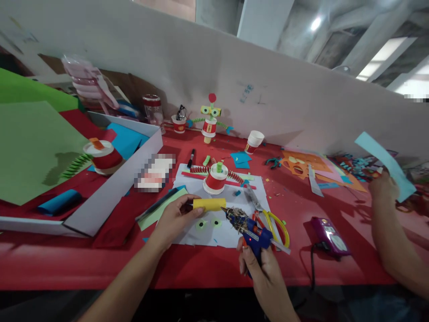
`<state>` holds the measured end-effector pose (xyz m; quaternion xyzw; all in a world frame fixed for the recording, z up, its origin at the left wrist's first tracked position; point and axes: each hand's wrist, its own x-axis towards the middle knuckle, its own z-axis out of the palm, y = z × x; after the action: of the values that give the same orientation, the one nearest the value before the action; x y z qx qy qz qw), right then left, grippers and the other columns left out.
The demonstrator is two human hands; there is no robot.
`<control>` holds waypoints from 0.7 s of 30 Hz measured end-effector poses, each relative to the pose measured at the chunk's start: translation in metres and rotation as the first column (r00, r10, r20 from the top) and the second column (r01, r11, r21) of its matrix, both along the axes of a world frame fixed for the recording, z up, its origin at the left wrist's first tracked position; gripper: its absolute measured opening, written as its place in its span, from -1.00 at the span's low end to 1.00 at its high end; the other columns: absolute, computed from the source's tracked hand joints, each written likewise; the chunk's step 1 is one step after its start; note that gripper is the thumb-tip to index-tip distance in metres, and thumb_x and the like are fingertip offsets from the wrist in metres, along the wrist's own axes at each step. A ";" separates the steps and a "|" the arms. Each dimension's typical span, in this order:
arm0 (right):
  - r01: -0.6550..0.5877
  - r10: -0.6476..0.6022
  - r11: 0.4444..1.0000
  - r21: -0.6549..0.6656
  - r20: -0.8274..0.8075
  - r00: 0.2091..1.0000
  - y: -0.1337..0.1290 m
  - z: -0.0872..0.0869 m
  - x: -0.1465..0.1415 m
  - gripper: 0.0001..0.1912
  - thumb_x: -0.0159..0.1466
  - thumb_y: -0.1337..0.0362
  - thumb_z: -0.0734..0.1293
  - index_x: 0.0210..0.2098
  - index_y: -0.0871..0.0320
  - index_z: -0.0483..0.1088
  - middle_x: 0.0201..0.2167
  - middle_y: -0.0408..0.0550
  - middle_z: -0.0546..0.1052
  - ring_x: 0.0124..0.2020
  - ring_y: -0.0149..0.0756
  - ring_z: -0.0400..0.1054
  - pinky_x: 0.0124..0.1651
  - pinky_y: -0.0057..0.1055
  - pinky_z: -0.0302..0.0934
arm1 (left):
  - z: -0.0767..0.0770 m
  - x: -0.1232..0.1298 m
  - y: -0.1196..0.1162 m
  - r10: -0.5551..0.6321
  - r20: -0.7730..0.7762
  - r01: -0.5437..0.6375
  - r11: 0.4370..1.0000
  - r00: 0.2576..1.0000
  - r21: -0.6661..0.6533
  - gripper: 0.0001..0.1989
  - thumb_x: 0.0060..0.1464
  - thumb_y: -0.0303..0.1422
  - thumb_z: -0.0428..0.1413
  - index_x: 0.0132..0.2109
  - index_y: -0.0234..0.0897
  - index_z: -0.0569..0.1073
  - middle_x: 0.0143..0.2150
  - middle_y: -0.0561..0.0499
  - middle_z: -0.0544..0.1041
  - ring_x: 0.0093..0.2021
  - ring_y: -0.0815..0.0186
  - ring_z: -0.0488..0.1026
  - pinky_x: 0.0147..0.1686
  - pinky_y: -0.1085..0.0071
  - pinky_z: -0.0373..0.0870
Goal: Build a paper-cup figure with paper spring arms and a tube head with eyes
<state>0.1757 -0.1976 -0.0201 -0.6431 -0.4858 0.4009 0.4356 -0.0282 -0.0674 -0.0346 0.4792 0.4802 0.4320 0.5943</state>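
Observation:
Between the fingers of my left hand (179, 218) is a yellow paper tube (210, 205), held level above a white sheet (187, 235). My right hand (259, 264) grips a blue hot glue gun (256, 235), its nozzle at the tube's right end; whether it touches I cannot tell. A glue stick pokes out of its back. Two paper eyes (201, 224) lie on the sheet below the tube. Just behind stands an upside-down red and white paper cup (215, 180) with folded paper spring arms. Yellow-handled scissors (268, 217) rest beside the glue gun, partly hidden by it.
A white box (117, 188) with coloured paper and another cup figure fills the left. A finished cup robot (209, 127) and stacked cups (254, 141) stand at the back. A purple device with a cord (330, 237) lies right. Another person's hand (385, 185) holds a blue strip.

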 end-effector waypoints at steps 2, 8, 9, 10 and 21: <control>0.005 -0.005 1.000 0.010 0.000 1.000 0.001 -0.001 -0.001 -0.55 0.36 -0.15 0.20 -0.31 0.12 0.35 -0.52 -0.17 0.38 -0.47 -0.36 0.27 -0.33 -0.41 0.21 | -0.002 0.000 0.000 0.001 0.002 -0.001 1.000 1.000 0.008 -0.48 -0.21 -0.08 0.36 -0.12 -0.28 0.51 -0.23 -0.04 0.59 -0.22 0.17 0.56 -0.12 0.21 0.49; -0.033 0.033 0.999 0.035 -0.008 0.999 0.004 0.001 -0.004 -0.54 0.36 -0.16 0.19 -0.25 0.13 0.35 -0.53 -0.19 0.37 -0.48 -0.37 0.27 -0.35 -0.41 0.21 | -0.004 -0.002 0.000 -0.003 0.014 0.003 1.000 1.000 0.017 -0.43 -0.21 -0.12 0.37 -0.04 -0.26 0.51 -0.15 -0.04 0.56 -0.19 0.19 0.53 -0.11 0.23 0.48; -0.035 0.035 0.999 0.032 -0.003 0.999 0.004 0.001 -0.004 -0.55 0.37 -0.15 0.20 -0.23 0.13 0.36 -0.52 -0.19 0.37 -0.47 -0.36 0.27 -0.35 -0.41 0.20 | -0.003 -0.002 0.000 -0.007 0.013 0.007 1.000 1.000 0.010 -0.44 -0.22 -0.12 0.37 -0.05 -0.26 0.52 -0.17 -0.04 0.56 -0.19 0.19 0.53 -0.11 0.23 0.47; -0.035 0.035 0.999 0.028 0.002 0.999 0.004 0.001 -0.004 -0.56 0.37 -0.14 0.20 -0.22 0.13 0.36 -0.51 -0.19 0.37 -0.47 -0.36 0.27 -0.34 -0.40 0.20 | -0.002 -0.002 0.000 -0.009 0.011 0.009 1.000 1.000 0.002 -0.44 -0.23 -0.12 0.38 -0.06 -0.27 0.52 -0.18 -0.03 0.56 -0.20 0.19 0.52 -0.11 0.24 0.47; -0.044 0.036 0.997 0.065 0.126 0.991 0.007 -0.007 -0.003 -0.61 0.38 -0.07 0.21 -0.19 0.14 0.37 -0.50 -0.14 0.43 -0.45 -0.30 0.31 -0.28 -0.33 0.23 | -0.001 -0.002 0.001 0.004 -0.009 -0.004 1.000 1.000 0.004 -0.45 -0.19 -0.07 0.36 -0.07 -0.27 0.53 -0.12 -0.06 0.57 -0.16 0.18 0.51 -0.09 0.27 0.42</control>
<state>0.1723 -0.1905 -0.0272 -0.6418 -0.5383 0.3518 0.4179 -0.0298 -0.0668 -0.0355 0.4814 0.4830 0.4321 0.5901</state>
